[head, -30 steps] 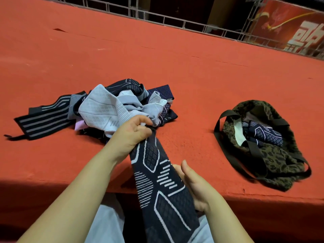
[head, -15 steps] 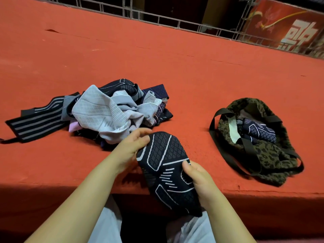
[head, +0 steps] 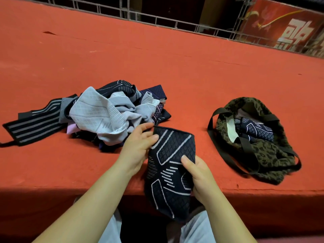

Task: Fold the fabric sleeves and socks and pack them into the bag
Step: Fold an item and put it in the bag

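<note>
I saw both hands clamped on a dark navy knitted sleeve with white line patterning point(head: 171, 165), folded over and held at the near edge of the red felt-covered table point(head: 192, 76). My left hand point(head: 138, 146) gripped its upper left edge, thumb laid on the top face. My right hand point(head: 198, 174) held its right side lower down, thumb pressed on the front, fingers hidden behind the fabric. The sleeve's lower part hung past the table edge over my lap.

Just beyond the left hand lay a heap of unfolded fabric pieces point(head: 108, 113), pale grey ones on top of dark navy ones, with a black strap with grey stripes point(head: 33, 125) stretched out to its left. Well apart on the right sat the olive leopard-print bag with dark handles point(head: 259, 151), mouth open, a folded navy patterned piece point(head: 254, 130) lying inside it
</note>
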The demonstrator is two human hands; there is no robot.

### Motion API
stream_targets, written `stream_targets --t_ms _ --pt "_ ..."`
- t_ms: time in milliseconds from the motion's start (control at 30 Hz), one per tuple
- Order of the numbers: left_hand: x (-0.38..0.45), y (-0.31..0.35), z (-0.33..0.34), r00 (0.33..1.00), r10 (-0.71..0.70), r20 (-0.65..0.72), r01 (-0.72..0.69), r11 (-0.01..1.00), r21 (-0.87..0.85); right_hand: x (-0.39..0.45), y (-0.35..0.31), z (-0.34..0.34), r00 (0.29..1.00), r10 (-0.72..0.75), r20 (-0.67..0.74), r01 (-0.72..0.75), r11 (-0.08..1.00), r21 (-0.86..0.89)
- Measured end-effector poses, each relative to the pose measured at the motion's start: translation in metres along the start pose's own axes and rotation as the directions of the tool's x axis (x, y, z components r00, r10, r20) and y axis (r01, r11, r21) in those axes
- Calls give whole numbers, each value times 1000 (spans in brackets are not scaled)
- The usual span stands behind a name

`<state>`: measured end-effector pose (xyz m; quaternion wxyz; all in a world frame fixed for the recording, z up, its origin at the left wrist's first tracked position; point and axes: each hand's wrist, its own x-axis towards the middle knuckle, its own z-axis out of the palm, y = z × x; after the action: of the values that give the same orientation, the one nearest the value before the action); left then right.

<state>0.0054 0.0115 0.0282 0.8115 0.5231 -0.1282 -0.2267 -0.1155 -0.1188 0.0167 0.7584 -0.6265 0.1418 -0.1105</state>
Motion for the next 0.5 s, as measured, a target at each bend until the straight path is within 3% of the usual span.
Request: stream_targets --t_ms 167,367,500 --pt "33 22 32 994 95 61 -105 975 194 42 -45 -5 968 -131 -214 113 989 -91" --pt "87 76 72 940 318 122 -336 923 187 96 -123 -15 887 -392 -243 365 919 -150" --pt "79 60 72 951 246 188 -300 884 360 98 -98 -29 869 -398 -293 324 906 -271"
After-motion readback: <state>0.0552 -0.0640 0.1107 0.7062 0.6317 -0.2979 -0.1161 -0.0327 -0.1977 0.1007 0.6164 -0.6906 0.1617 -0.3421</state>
